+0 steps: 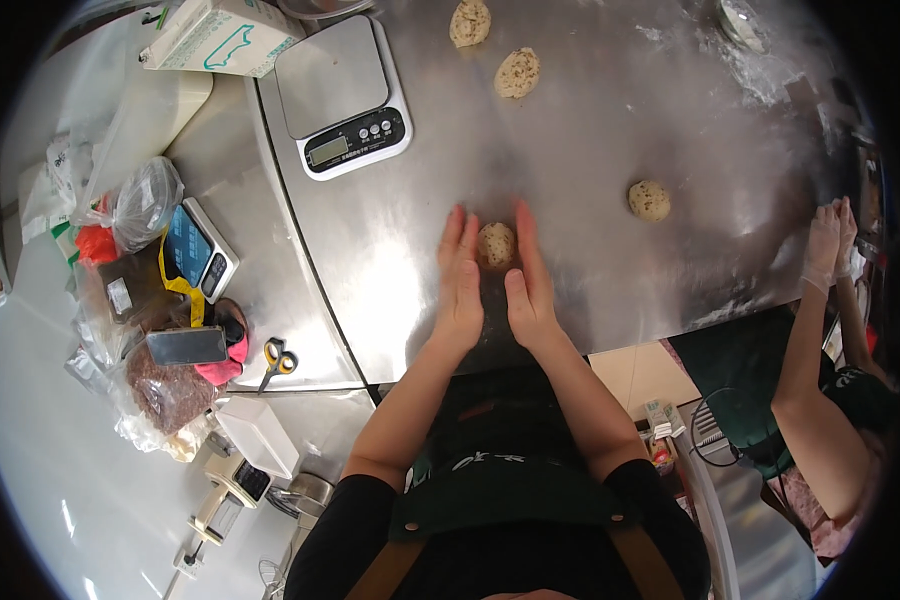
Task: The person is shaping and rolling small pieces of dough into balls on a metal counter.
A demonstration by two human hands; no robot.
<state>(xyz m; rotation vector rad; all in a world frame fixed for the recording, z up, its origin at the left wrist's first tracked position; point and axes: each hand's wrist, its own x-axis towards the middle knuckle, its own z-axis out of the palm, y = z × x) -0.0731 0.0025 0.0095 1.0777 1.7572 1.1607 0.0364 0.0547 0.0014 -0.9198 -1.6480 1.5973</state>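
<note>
Between my two hands a round ball of speckled dough rests on the steel table. My left hand stands on edge along its left side, fingers stretched forward. On the other side my right hand mirrors it, with straight fingers and the thumb near the ball's lower edge. The palms face each other; whether both touch the dough I cannot tell. Off to the right sits another dough ball. Farther away lie an oval dough piece and one more dough piece at the upper edge.
A kitchen scale stands at the far left beside a carton. Scissors, a phone, a second scale and plastic bags lie to the left. Flour dusts the far right; a co-worker's gloved hands are at the right edge.
</note>
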